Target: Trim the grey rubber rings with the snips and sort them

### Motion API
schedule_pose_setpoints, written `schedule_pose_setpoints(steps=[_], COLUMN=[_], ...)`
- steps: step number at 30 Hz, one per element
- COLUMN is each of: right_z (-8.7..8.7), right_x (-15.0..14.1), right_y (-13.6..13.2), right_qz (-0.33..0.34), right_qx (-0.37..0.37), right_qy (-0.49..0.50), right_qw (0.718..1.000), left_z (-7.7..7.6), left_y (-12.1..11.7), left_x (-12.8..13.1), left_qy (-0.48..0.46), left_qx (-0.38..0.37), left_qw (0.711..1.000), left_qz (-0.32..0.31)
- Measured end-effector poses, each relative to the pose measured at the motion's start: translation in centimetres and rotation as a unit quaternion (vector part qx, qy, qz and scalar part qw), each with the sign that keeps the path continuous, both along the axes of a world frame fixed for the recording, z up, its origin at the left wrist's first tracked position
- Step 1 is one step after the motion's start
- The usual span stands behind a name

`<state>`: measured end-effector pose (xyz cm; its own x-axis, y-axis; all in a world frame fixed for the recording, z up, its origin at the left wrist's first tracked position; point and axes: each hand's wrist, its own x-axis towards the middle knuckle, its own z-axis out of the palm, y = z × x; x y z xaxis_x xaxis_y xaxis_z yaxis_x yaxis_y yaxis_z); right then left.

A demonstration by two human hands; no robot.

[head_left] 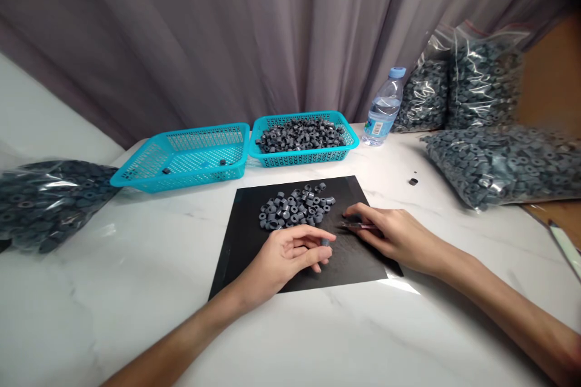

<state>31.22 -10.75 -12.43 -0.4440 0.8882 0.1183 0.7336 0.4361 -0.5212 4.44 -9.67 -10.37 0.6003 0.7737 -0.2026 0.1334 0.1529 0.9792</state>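
Between the thumb and index finger of my left hand [297,249] is a small grey cylindrical piece [325,242]. My right hand [385,230] is closed around a slim tool with a pinkish handle [367,226] and a narrow pointed metal tip; its exact kind is partly hidden by my fingers. That tip points left, a short way from the grey piece and apart from it. Both hands are over a black mat [363,266]. Just beyond my left hand lies a pile of short grey hollow cylinders [295,207].
A turquoise basket [299,161] full of grey pieces stands at the back, beside another basket [181,182] with two pieces. A water bottle [384,110] and bulging bags of pieces [503,163] are at right. Another bag [49,202] lies left. One loose piece [413,181] sits on the marbled table.
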Motion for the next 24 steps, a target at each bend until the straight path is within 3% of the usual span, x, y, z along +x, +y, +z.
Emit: schedule_pose_setpoints(steps=[9, 24], right_z=[0.28, 0.32], right_x=[0.07, 0.01], right_y=[-0.08, -0.03], right_qz=[0.003, 0.001], right_qx=[-0.007, -0.002], right_qy=[0.000, -0.003], right_qw=[1.000, 1.000], left_z=[-0.13, -0.15], left_y=[-0.18, 0.03], left_x=[0.03, 0.09], left_qy=[0.007, 0.019], left_qx=[0.014, -0.025], left_qw=[1.000, 0.999], left_qz=[0.003, 0.022])
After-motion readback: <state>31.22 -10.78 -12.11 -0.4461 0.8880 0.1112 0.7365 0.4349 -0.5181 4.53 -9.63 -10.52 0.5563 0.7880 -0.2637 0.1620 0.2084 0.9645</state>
